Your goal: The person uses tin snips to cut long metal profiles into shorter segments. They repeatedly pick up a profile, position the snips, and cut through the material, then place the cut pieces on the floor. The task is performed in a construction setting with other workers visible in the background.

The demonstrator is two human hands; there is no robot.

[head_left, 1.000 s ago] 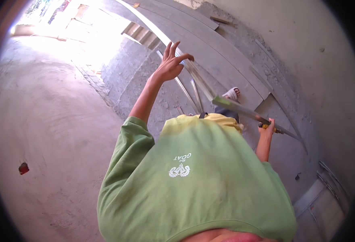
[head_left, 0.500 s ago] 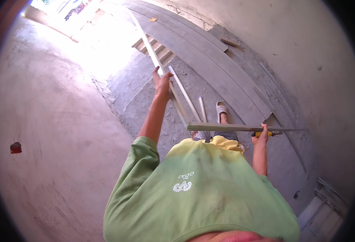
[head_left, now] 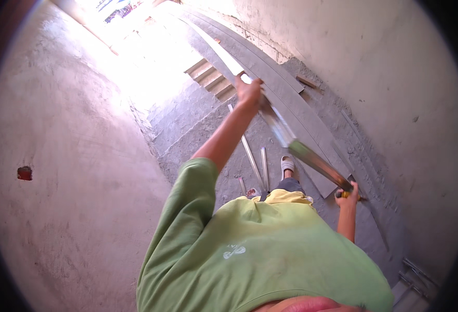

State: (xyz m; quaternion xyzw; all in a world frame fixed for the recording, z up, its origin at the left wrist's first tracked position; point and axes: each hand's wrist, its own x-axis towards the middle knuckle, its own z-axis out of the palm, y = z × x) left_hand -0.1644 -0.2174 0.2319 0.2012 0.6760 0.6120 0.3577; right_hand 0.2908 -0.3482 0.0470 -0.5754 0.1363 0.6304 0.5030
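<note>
I see the left hand (head_left: pixel 249 93) with its fingers bent around a long metal profile (head_left: pixel 277 125), which comes from the bright far side and makes a corner before the green shirt (head_left: pixel 286 244). The right hand (head_left: pixel 349 200) is curled at its other end, together with a yellow-and-black tool (head_left: pixel 346 194). Thin metal bars (head_left: pixel 250 154) are below, near the sandalled foot (head_left: pixel 287 164).
</note>
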